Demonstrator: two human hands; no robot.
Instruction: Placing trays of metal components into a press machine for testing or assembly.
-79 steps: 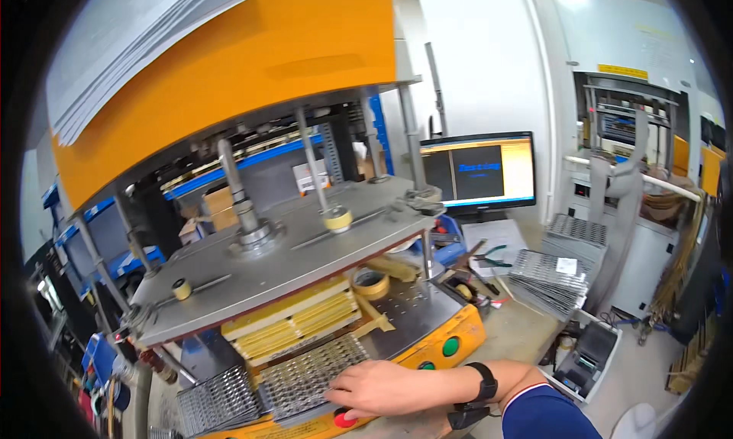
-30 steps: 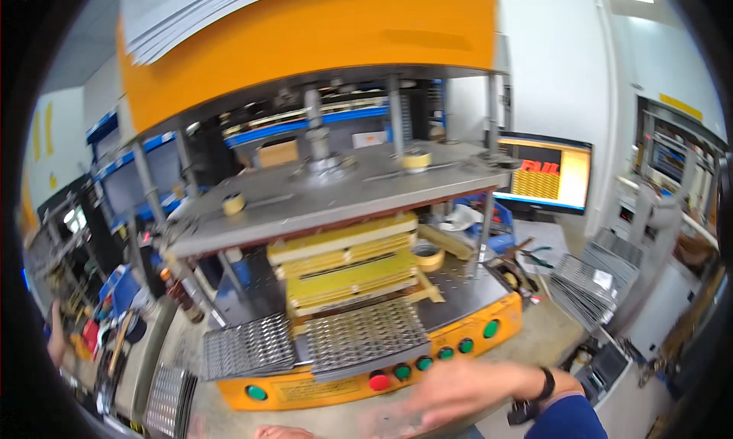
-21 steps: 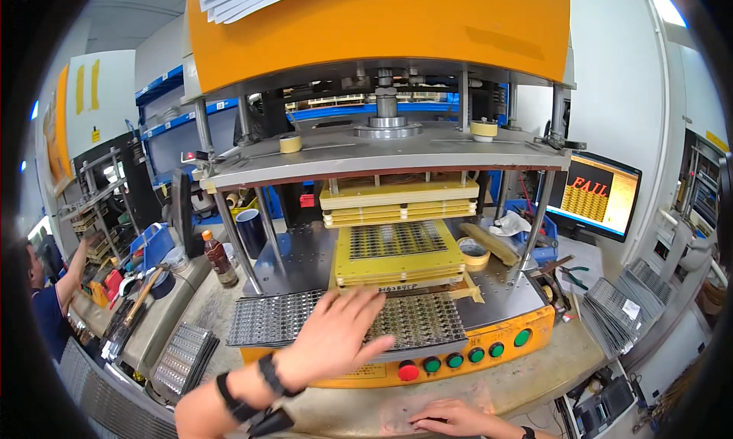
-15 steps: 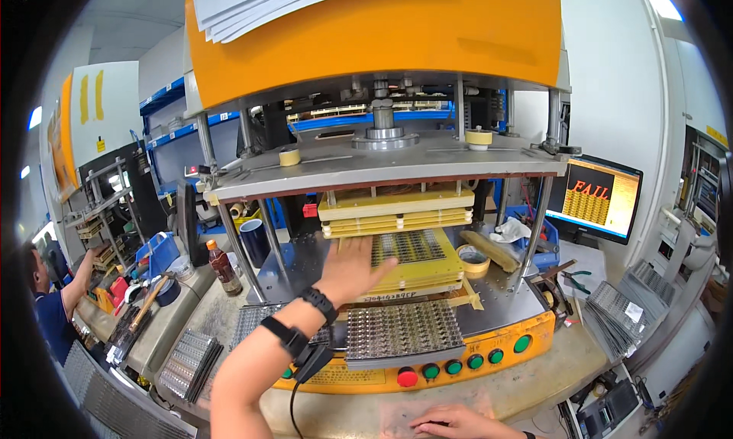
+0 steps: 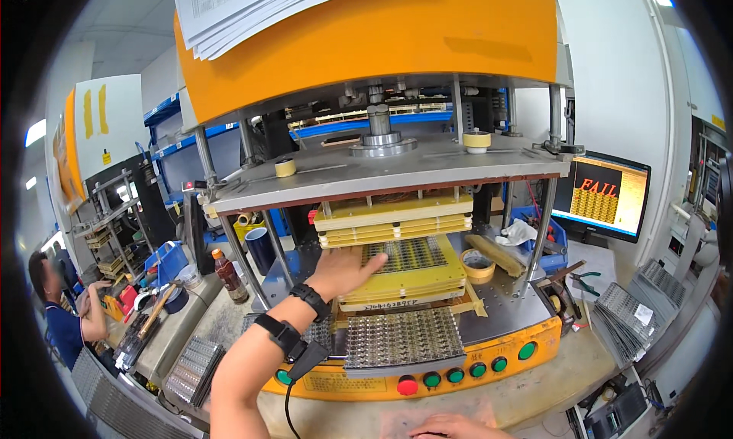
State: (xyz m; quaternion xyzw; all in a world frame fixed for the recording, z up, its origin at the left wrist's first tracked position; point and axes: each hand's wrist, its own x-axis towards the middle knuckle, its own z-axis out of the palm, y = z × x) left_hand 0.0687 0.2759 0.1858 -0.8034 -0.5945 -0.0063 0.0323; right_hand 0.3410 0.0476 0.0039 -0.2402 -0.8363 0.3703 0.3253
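Observation:
My left hand (image 5: 341,272) reaches into the press from the left, thumb spread and fingers flat, so it is open. It lies at the left edge of a yellow test fixture (image 5: 439,279), its fingertips partly hidden beneath the raised upper yellow plates (image 5: 397,224). A circuit-board panel (image 5: 412,254) rests on the fixture beside the thumb. In front stands a stack of similar panels (image 5: 405,337). My right hand (image 5: 454,425) rests on the bench at the lower edge, partly cut off; its visible fingers are stretched out and hold nothing I can see.
A red button (image 5: 407,385) and several green buttons (image 5: 456,375) line the press front. A brown bottle (image 5: 229,277) and blue cup (image 5: 261,248) stand left. Panel stacks (image 5: 628,321), pliers (image 5: 586,284) and a monitor (image 5: 599,197) are right. Another person (image 5: 65,317) works far left.
The view has shifted slightly. My left hand stays at the fixture's left edge. My right hand sits lower in the picture, more cut off. The person at far left has moved an arm inward.

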